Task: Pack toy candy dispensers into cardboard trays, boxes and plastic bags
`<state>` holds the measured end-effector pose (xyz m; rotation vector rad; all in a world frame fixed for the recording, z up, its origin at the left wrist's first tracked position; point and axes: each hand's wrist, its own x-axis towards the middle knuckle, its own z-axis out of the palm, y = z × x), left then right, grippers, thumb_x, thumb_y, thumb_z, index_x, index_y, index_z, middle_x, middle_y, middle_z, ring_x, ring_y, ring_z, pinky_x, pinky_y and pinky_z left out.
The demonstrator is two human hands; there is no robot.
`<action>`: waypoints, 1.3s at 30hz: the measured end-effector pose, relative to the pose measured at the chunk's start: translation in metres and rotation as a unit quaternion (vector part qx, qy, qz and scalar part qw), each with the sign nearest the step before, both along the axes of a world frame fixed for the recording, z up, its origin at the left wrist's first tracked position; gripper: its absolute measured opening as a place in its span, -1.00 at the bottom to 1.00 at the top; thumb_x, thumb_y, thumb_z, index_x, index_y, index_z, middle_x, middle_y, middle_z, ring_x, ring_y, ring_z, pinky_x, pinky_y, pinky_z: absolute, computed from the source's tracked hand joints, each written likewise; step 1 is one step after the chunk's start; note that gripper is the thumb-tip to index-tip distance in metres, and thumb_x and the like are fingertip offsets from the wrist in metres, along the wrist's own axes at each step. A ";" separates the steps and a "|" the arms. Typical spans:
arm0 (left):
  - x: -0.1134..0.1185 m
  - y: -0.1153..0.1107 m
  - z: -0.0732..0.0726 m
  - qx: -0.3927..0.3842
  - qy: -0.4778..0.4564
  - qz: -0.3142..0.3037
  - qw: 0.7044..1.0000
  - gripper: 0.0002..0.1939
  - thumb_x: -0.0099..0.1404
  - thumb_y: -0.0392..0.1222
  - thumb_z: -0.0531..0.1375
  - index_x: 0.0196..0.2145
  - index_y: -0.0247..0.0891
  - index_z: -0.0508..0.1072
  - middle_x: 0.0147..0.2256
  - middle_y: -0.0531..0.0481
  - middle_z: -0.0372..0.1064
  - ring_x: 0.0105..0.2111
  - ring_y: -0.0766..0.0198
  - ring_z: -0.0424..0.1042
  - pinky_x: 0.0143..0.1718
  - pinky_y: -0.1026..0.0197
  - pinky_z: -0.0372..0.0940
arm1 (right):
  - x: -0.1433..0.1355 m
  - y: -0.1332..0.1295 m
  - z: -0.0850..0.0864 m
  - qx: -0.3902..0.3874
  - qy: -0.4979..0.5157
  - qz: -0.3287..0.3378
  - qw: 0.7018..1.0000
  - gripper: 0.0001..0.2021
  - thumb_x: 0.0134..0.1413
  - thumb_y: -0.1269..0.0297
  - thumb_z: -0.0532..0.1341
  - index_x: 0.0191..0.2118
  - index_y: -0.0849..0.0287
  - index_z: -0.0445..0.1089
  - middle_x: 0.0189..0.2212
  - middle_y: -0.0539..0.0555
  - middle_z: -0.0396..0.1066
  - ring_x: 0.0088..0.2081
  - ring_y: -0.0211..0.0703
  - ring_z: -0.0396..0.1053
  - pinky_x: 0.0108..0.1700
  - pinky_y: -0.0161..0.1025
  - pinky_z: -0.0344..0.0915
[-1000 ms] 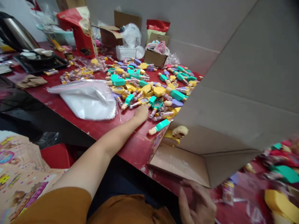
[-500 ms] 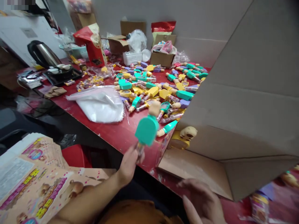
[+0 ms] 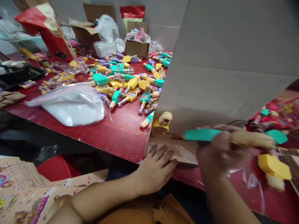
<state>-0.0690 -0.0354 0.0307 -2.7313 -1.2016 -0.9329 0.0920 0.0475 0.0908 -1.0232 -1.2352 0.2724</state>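
Observation:
My right hand [image 3: 219, 155] is closed round a teal toy [image 3: 203, 135] with a beige animal-shaped head and a thin tube end. Motion smears both, and the toy lies level across the front of an open cardboard box [image 3: 224, 90]. With fingers spread, my left hand [image 3: 156, 169] rests on the box's front lower edge. A yellow toy [image 3: 163, 123] with a bear-like head stands inside the box at its left corner. To the right of my right hand, another yellow toy [image 3: 274, 168] lies on the red table [image 3: 121, 137].
Several teal, yellow and purple toys [image 3: 130, 83] are heaped beyond the box's left side. A clear plastic bag [image 3: 74, 104] lies near the table edge. Printed cardboard sheets [image 3: 21, 199] are stacked at lower left, by a red stool [image 3: 58, 168]. Small boxes [image 3: 137, 49] stand against the wall.
The view has swung right. My left hand, which held a teal toy, has let go and moved to the box edge. My right hand, empty before, now grips a teal toy.

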 end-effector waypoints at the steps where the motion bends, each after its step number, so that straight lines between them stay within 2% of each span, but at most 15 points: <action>1: 0.004 0.001 -0.005 -0.004 0.026 0.015 1.000 -0.72 0.33 -0.20 0.02 -0.04 -0.32 0.33 0.04 -0.10 0.28 0.09 0.05 0.20 0.13 -0.04 0.10 | -0.005 0.005 -0.005 0.014 -0.026 -0.004 1.000 -0.83 0.01 0.17 0.18 -0.39 0.14 0.22 -0.48 -0.01 0.20 -0.47 -0.20 0.23 -0.39 -0.17 0.20; 5: 0.009 0.002 -0.015 0.004 0.059 0.026 0.998 -0.72 0.33 -0.24 0.01 -0.05 -0.32 0.35 0.04 -0.07 0.28 0.09 0.08 0.20 0.14 -0.03 0.08 | -0.021 0.005 -0.014 0.018 -0.114 0.025 0.993 -0.84 -0.02 0.21 0.23 -0.44 0.17 0.29 -0.51 -0.01 0.25 -0.46 -0.20 0.22 -0.35 -0.19 0.14; 8: 0.007 0.001 -0.011 0.004 0.052 0.020 0.998 -0.72 0.32 -0.21 0.02 -0.06 -0.33 0.37 0.00 -0.08 0.30 0.10 0.07 0.18 0.13 -0.01 0.08 | -0.026 0.000 -0.014 0.034 -0.160 0.016 0.986 -0.87 0.02 0.23 0.21 -0.42 0.16 0.28 -0.49 0.00 0.26 -0.43 -0.18 0.22 -0.32 -0.17 0.13; 13: 0.005 0.003 -0.006 -0.010 0.063 0.015 0.998 -0.70 0.34 -0.22 -0.01 -0.03 -0.33 0.36 0.03 -0.10 0.28 0.09 0.06 0.18 0.07 0.01 0.13 | -0.025 0.008 -0.010 0.102 -0.186 -0.046 0.976 -0.80 0.09 0.17 0.14 -0.44 0.14 0.15 -0.56 -0.01 0.12 -0.51 -0.20 0.18 -0.43 -0.19 0.13; 16: 0.005 0.004 -0.006 -0.023 0.061 0.008 0.998 -0.69 0.34 -0.23 -0.02 -0.02 -0.34 0.35 0.03 -0.11 0.27 0.09 0.06 0.18 0.07 0.00 0.12 | -0.022 0.015 -0.009 0.124 -0.219 -0.042 0.967 -0.76 0.05 0.17 0.13 -0.50 0.13 0.08 -0.59 -0.02 0.09 -0.53 -0.20 0.19 -0.44 -0.19 0.16; 22: 0.004 0.005 -0.006 -0.052 0.040 -0.006 0.998 -0.67 0.32 -0.17 0.01 -0.01 -0.34 0.31 0.03 -0.11 0.28 0.10 0.06 0.17 0.10 -0.01 0.10 | -0.023 0.023 -0.016 0.131 -0.268 -0.028 0.954 -0.87 0.06 0.26 0.13 -0.41 0.13 0.13 -0.52 -0.03 0.16 -0.48 -0.21 0.19 -0.41 -0.22 0.17; 25: 0.004 0.004 -0.007 -0.061 0.046 -0.011 0.997 -0.62 0.28 -0.12 0.07 0.01 -0.33 0.29 0.05 -0.13 0.27 0.11 0.03 0.17 0.10 -0.06 0.09 | -0.026 0.021 -0.017 0.112 -0.276 -0.028 0.954 -0.87 0.08 0.24 0.11 -0.38 0.14 0.14 -0.50 -0.01 0.17 -0.47 -0.22 0.18 -0.42 -0.25 0.17; 32: 0.006 0.001 -0.007 -0.047 0.080 0.005 0.996 -0.56 0.23 -0.11 0.13 0.04 -0.32 0.27 0.07 -0.14 0.26 0.09 0.01 0.20 0.10 -0.09 0.09 | -0.026 0.015 -0.013 0.125 -0.255 -0.063 0.957 -0.86 0.07 0.22 0.08 -0.42 0.13 0.12 -0.56 -0.05 0.14 -0.53 -0.26 0.14 -0.47 -0.29 0.13; 36: 0.006 -0.001 -0.003 -0.061 0.090 0.013 0.994 -0.58 0.25 -0.12 0.12 0.04 -0.30 0.27 0.08 -0.12 0.24 0.11 0.03 0.17 0.11 -0.08 0.09 | -0.028 0.014 -0.011 0.111 -0.241 -0.075 0.961 -0.83 0.03 0.19 0.11 -0.45 0.13 0.13 -0.58 -0.06 0.12 -0.57 -0.26 0.11 -0.49 -0.29 0.09; 39: 0.005 0.001 -0.004 -0.060 0.086 0.002 0.994 -0.61 0.27 -0.11 0.08 0.03 -0.31 0.28 0.06 -0.12 0.26 0.11 0.02 0.17 0.09 -0.07 0.10 | -0.033 0.016 -0.017 0.092 -0.230 -0.097 0.964 -0.83 0.02 0.18 0.11 -0.44 0.13 0.13 -0.55 -0.03 0.14 -0.53 -0.21 0.14 -0.46 -0.25 0.09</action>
